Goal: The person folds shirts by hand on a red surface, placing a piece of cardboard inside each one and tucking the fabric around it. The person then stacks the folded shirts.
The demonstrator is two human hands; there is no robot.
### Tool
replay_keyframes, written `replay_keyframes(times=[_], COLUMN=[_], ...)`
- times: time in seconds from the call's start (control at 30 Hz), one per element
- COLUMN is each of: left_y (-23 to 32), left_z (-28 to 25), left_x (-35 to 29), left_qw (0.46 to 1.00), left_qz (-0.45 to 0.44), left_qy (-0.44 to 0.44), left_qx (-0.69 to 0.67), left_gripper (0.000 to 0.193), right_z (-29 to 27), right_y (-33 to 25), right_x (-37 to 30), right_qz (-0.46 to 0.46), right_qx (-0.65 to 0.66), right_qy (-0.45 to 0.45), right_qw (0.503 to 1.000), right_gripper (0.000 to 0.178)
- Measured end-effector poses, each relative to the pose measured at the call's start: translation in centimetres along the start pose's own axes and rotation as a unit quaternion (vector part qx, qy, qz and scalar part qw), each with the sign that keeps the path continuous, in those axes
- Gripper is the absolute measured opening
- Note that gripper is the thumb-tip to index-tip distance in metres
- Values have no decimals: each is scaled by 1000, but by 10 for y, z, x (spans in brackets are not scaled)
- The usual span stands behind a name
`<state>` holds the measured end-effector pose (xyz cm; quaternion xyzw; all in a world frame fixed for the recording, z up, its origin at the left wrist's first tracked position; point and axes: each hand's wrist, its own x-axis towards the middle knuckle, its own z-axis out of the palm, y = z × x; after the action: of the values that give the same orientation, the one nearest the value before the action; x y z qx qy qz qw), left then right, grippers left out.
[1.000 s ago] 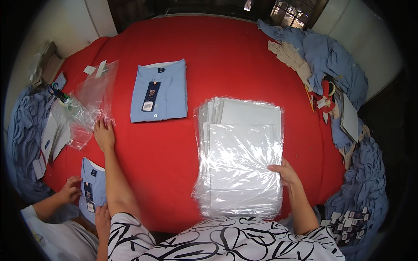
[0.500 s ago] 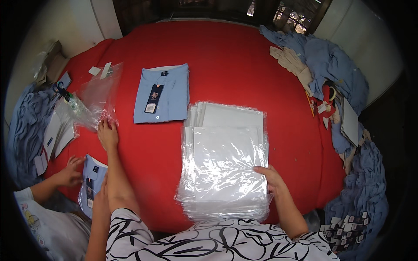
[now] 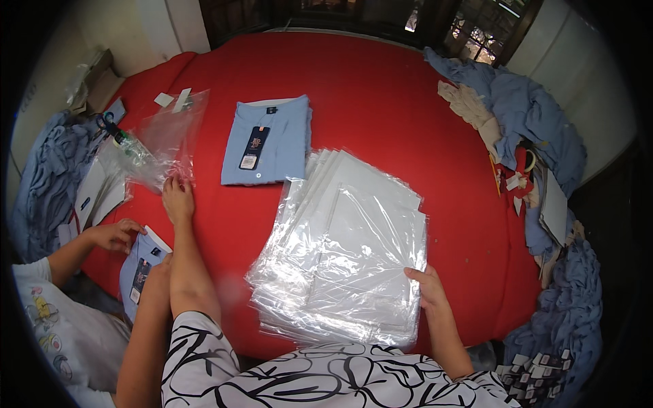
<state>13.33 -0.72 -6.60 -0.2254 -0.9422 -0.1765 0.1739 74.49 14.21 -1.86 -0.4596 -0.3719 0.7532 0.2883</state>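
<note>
Right hand (image 3: 430, 289) fingers pinch the sleeved stack (image 3: 360, 255), left hand (image 3: 179, 204) fingers, grip unclear, touch clear plastic (image 3: 175, 132) left of it, and beyond it the shirt (image 3: 284, 143) lies folded, tagged, unbagged!

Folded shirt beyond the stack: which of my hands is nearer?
Left. The left hand is lower left of the shirt; the right hand, farther lower right, grips the stack.

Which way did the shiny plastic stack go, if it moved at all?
Yes: the shiny plastic stack slid left and turned a bit clockwise, judged against the folded blue shirt beyond it.
</note>
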Motion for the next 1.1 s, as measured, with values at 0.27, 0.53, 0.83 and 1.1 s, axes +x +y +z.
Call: replay_keyframes(times=[0.27, 0.53, 0.83, 1.1], left_y=[8, -5, 159, 234], left_z=[-1, -24, -137, -169], left_x=[-2, -3, -178, -255], left_qw=[999, 983, 835, 742], left_qz=[-15, 9, 100, 160], left_qy=[21, 151, -497, -560], left_qx=[-25, 105, -213, -331], left_gripper=[51, 47, 92, 91], right_z=[-37, -38, -27, -40], right_y=[-30, -17, -17, 14], right_x=[-7, 3, -3, -35], right_qz=[16, 30, 37, 71], right_qx=[-36, -21, -25, 105], right_qy=[5, 35, 34, -11], right_qw=[999, 999, 998, 992], right_gripper=[37, 41, 40, 59])
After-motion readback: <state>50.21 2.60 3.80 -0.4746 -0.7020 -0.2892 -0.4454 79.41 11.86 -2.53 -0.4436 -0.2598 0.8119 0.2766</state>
